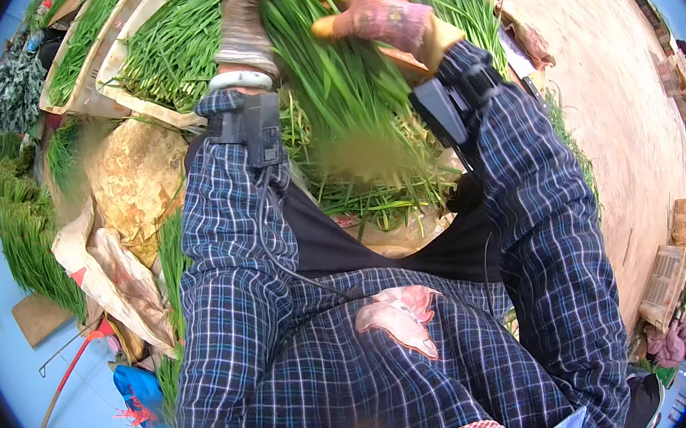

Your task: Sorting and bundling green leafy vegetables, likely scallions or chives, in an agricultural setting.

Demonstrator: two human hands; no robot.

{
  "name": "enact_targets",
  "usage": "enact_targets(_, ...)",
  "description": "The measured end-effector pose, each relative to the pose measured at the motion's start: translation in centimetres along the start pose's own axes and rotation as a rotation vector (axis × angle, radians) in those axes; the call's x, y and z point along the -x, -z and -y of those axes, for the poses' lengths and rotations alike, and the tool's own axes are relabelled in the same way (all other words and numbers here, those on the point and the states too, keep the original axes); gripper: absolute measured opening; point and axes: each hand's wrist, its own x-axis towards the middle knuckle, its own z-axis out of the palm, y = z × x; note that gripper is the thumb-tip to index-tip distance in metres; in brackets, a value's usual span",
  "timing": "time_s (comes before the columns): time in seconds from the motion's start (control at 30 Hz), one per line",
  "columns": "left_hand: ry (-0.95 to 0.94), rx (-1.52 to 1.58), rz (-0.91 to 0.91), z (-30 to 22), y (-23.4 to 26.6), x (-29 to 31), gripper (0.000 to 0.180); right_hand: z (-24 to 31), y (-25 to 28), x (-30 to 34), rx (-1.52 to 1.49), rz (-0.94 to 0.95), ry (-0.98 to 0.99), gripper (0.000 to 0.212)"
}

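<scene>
A large bunch of garlic chives (329, 82) hangs between my hands, its long green leaves fanning down toward my lap. My left hand (246, 25), in a greyish glove, is closed round its upper left side near the top edge of the view. From the right my right hand (390, 25), in a stained yellow and pink glove, grips the same bunch with the thumb lying across the leaves. Its other fingers are partly hidden. Below the bunch lies a heap of loose leaves and trimmings (382, 189) between my legs.
Pale crates (107, 80) packed with cut green stalks stand at the upper left. More chives (454, 2) lie beyond my right hand. A yellowish sack (138, 173), a red-handled tool (72, 380) and a blue bag (140, 394) are on the left. Bare ground (599, 103) stretches along the right.
</scene>
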Motion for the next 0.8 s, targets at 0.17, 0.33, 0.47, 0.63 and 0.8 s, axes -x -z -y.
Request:
enact_targets(0.17,-0.066,-0.198,-0.775,-3.3,1.7,0.2,0.048,5.6,0.0,6.3,-0.306,-0.363,0.054,0.049)
enact_targets(0.33,-0.186,0.113,-0.838,-4.6,5.5,0.1,0.041,4.1,2.8,14.2,-0.230,-0.692,0.214,0.037)
enact_targets(0.47,-0.263,0.196,-0.734,-5.4,9.3,0.0,0.040,1.5,0.5,17.0,-0.396,-0.809,0.042,0.025)
enact_targets(0.63,-0.274,0.344,-0.682,-4.0,10.8,-1.6,0.036,0.5,-3.4,12.6,-0.319,-0.765,-0.191,0.028)
enact_targets(0.8,-0.327,0.300,-0.699,-3.1,10.4,-1.3,0.044,0.5,-5.6,10.4,-0.591,-0.565,-0.369,0.026)
